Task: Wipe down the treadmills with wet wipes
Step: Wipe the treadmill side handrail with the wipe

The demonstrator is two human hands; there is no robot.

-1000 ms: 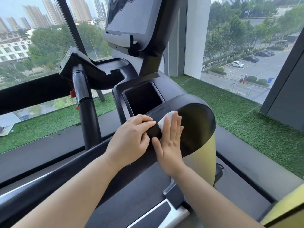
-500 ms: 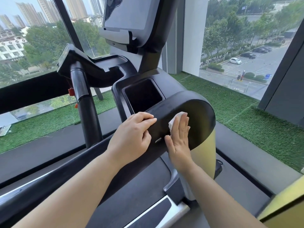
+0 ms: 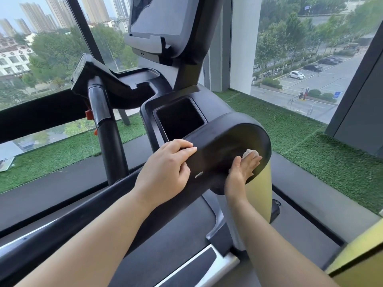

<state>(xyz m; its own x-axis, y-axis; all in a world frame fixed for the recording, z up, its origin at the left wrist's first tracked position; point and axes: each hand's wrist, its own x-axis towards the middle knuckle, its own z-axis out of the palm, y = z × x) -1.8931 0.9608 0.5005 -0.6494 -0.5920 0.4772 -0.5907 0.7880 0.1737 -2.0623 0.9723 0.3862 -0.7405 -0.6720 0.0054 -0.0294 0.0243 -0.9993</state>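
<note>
As left hand (image 3: 165, 170) grips handrail (image 3: 219, 139), flat right hand (image 3: 243, 172) presses wipe (image 3: 249, 152), now farther right.

Left hand (image 3: 165, 170), frame centre, fingers curled over the treadmill housing (image 3: 219, 141); right hand (image 3: 242, 170), centre right, fingers straight, pressed flat.

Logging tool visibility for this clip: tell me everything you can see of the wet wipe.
The wet wipe is a small, white, thin, crumpled sheet, mostly hidden under the right hand. Only a bunched corner shows above the straight fingers, which press it flat against the side face of the black handrail end cover, near its right rim. Nothing else touches it. Whether it is damp cannot be seen.
</note>
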